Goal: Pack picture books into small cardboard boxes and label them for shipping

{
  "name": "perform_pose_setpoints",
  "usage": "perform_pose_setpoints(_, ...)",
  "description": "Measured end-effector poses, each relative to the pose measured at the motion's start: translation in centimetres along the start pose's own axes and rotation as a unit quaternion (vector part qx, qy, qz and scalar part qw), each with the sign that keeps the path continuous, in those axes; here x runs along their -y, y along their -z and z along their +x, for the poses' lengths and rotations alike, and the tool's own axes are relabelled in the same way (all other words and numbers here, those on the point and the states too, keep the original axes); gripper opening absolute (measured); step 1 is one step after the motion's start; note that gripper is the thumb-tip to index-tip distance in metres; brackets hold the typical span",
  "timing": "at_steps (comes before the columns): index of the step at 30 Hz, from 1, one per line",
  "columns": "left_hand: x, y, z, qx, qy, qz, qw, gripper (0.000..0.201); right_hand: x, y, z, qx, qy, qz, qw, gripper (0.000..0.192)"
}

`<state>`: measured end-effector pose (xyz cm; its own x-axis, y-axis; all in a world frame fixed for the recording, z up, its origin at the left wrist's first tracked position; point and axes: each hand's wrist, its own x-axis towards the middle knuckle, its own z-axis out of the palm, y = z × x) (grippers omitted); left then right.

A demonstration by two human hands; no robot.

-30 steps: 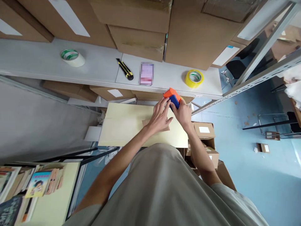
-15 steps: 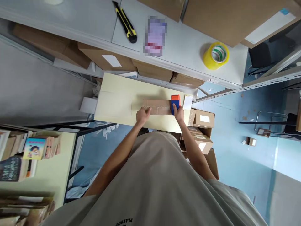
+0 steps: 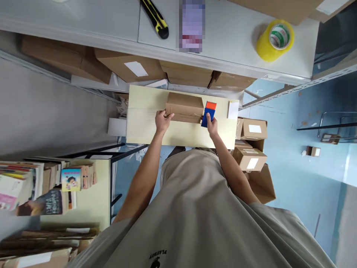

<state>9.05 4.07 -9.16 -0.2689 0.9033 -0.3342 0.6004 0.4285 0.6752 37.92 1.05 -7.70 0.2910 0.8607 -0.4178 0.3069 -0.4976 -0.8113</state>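
Observation:
A closed brown cardboard box (image 3: pixel 184 102) lies lengthwise on the pale yellow table (image 3: pixel 142 130). My left hand (image 3: pixel 161 121) grips its near left corner, thumb on the near side. In my right hand (image 3: pixel 212 125) is a blue and orange tape dispenser (image 3: pixel 208 114), held just off the box's right end. A shiny bit of tape shows at that end of the box; whether it joins the dispenser is too small to tell.
A grey shelf (image 3: pixel 111 35) beyond the table carries a utility knife (image 3: pixel 156 20) and a yellow tape roll (image 3: pixel 275 41). Cardboard boxes (image 3: pixel 249 158) are stacked at the right. Books (image 3: pixel 71 179) fill a table at the left. A white pad (image 3: pixel 233 110) lies at the table's right end.
The box has turned so a broader face shows, and lies farther from my body. My right hand has brought the dispenser off the box's right end. My left hand has shifted to the left corner.

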Motion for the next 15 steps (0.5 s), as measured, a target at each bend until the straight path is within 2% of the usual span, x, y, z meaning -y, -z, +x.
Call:
perform_pose_setpoints(3,1.3,-0.2,0.6,0.01,0.005,0.024,1.0,0.022,-1.4,-1.2,-0.7,-0.03,-0.011,0.004,0.999,0.066)
perform_pose_setpoints(7,2.4,-1.0,-0.8,-0.015,-0.005,0.038,0.999,0.018,-3.2,0.9,-2.8,-0.014,-0.011,0.023,1.0,0.072)
perform_pose_setpoints(10,3.2,-1.9,-2.4,-0.046,-0.002,0.021,0.999,0.034,-4.5,3.4,-4.9,0.004,-0.007,0.055,0.998,0.073)
perform_pose_setpoints(15,4.3,-3.9,-5.5,-0.087,0.017,-0.03,0.996,0.071,-7.4,6.6,-7.0,0.035,-0.024,0.017,0.999,0.08)
